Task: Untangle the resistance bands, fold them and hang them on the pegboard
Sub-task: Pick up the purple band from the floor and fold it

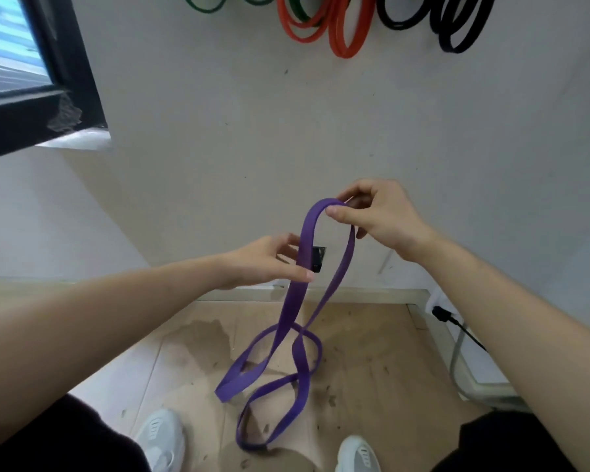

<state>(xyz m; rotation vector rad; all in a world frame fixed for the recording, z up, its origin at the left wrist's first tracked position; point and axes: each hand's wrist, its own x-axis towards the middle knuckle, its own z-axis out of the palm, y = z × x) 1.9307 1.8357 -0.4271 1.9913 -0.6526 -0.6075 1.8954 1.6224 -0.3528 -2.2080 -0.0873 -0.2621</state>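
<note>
Purple resistance band [308, 240] hangs twisted, right hand [378, 218] pinching its top, left hand [269, 260] pinching lower.

Wall [218, 148]: off-white, flat, flecked with small dark marks, meeting a pale baseboard [372, 295]. Window [11, 46]: 1, dark-framed, upper left, daylight behind the glass, grey worn patch at its lower corner. Floor [372, 369]: light wood-look boards, stained and scuffed; 1 black plug [441, 314] with cable at the right wall.
</note>
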